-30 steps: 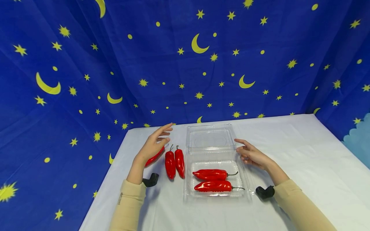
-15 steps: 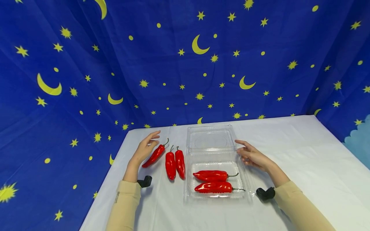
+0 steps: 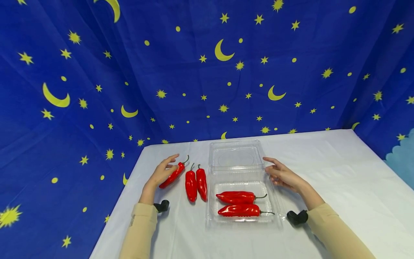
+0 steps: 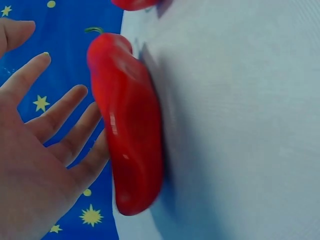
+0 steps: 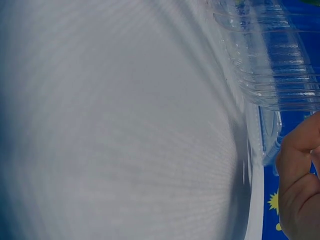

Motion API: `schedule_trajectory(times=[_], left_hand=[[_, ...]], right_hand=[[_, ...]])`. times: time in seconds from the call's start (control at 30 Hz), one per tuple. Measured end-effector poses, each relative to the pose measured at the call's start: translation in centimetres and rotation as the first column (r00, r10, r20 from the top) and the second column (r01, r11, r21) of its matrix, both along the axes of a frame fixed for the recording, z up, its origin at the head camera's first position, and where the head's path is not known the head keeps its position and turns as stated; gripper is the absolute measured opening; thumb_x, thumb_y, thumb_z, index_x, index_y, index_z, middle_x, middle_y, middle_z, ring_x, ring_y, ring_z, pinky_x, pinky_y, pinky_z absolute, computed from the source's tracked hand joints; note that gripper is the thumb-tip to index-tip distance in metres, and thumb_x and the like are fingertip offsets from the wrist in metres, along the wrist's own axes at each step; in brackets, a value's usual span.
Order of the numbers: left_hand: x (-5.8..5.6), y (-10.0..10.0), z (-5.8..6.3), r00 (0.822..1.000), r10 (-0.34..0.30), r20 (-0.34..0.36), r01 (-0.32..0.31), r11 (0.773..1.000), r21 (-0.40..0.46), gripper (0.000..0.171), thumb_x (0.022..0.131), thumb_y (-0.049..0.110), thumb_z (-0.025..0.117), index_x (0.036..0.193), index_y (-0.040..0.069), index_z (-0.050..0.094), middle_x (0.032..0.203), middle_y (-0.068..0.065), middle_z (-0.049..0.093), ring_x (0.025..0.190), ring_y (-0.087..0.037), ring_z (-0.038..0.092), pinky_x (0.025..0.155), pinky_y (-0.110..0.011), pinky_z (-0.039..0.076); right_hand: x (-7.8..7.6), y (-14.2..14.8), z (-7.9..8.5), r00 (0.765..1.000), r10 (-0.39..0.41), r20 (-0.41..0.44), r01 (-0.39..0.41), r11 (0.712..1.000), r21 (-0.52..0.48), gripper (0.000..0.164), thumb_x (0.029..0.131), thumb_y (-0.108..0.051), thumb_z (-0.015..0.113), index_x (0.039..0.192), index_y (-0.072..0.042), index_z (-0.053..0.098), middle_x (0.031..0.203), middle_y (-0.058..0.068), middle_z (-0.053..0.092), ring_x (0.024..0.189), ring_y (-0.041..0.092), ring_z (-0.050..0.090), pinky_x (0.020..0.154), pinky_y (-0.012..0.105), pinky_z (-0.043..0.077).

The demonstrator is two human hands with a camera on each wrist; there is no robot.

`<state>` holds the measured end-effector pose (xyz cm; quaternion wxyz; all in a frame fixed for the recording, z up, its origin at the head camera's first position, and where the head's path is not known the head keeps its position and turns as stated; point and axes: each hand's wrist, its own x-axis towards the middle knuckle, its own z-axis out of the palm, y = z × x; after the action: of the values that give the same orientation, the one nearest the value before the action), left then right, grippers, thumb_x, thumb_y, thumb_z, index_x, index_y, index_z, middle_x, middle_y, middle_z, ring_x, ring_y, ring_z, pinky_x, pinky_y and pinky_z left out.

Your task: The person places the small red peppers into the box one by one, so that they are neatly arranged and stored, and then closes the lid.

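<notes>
My left hand (image 3: 160, 174) reaches over a red chili pepper (image 3: 174, 177) on the left of the table. In the left wrist view the fingers are spread, with several fingertips right at the side of this pepper (image 4: 129, 125) and the thumb apart from it. A clear plastic clamshell container (image 3: 211, 201) lies open in the middle, its lid (image 3: 236, 156) laid back. Two red peppers (image 3: 237, 209) lie sideways in its base, stems to the right. My right hand (image 3: 283, 175) is at the container's right edge by the hinge, index finger extended and the other fingers loosely bent.
Two more red peppers (image 3: 191, 185) lie side by side between the left hand and the container. White cloth covers the table (image 3: 339, 172). A blue curtain (image 3: 194, 72) with yellow moons and stars hangs behind and at the sides.
My left hand has drawn back toward the left, uncovering the leftmost pepper, then lowered over it. The right hand and the container have stayed in place.
</notes>
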<state>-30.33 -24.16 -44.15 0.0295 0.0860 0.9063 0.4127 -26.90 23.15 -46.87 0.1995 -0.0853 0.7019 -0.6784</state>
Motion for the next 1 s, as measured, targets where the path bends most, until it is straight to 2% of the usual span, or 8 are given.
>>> schedule_trajectory(times=[0.27, 0.4, 0.73, 1.0], left_hand=[[-0.4, 0.0, -1.1, 0.999, -0.028, -0.030, 0.025, 0.995, -0.101, 0.062, 0.090, 0.026, 0.064, 0.145, 0.014, 0.038, 0.134, -0.025, 0.042, 0.116, -0.044, 0.047, 0.094, -0.058, 0.038], [-0.4, -0.1, -1.7, 0.999, -0.038, -0.037, 0.034, 0.994, -0.106, 0.061, 0.089, 0.023, 0.064, 0.145, 0.013, 0.039, 0.131, -0.024, 0.045, 0.116, -0.043, 0.047, 0.096, -0.058, 0.036], [-0.4, -0.1, -2.9, 0.999, -0.020, -0.026, 0.017, 0.995, -0.096, 0.057, 0.087, 0.015, 0.065, 0.141, 0.014, 0.046, 0.125, -0.022, 0.048, 0.106, -0.035, 0.049, 0.092, -0.052, 0.041], [-0.5, -0.3, -3.0, 1.000, -0.019, -0.001, 0.019, 0.993, -0.121, 0.061, 0.086, 0.014, 0.063, 0.143, 0.015, 0.042, 0.128, -0.025, 0.046, 0.116, -0.040, 0.046, 0.097, -0.059, 0.034]], right_hand=[[0.1, 0.0, 0.0, 1.000, 0.004, -0.004, -0.004, 1.000, -0.003, 0.068, 0.097, -0.018, 0.054, 0.151, -0.012, 0.014, 0.091, 0.010, 0.042, 0.062, 0.008, 0.044, 0.052, 0.019, 0.042], [0.0, 0.0, 0.0, 1.000, 0.002, -0.004, -0.002, 1.000, -0.002, 0.067, 0.097, -0.018, 0.053, 0.151, -0.013, 0.014, 0.091, 0.011, 0.042, 0.062, 0.008, 0.044, 0.052, 0.019, 0.042], [-0.1, 0.0, -0.3, 1.000, 0.002, -0.003, -0.002, 1.000, -0.001, 0.066, 0.097, -0.017, 0.053, 0.151, -0.013, 0.015, 0.094, 0.012, 0.041, 0.062, 0.008, 0.044, 0.052, 0.019, 0.042], [-0.1, 0.1, -0.2, 1.000, -0.002, -0.008, 0.002, 1.000, 0.001, 0.066, 0.097, -0.018, 0.052, 0.151, -0.013, 0.015, 0.096, 0.013, 0.042, 0.062, 0.008, 0.044, 0.052, 0.019, 0.042]])
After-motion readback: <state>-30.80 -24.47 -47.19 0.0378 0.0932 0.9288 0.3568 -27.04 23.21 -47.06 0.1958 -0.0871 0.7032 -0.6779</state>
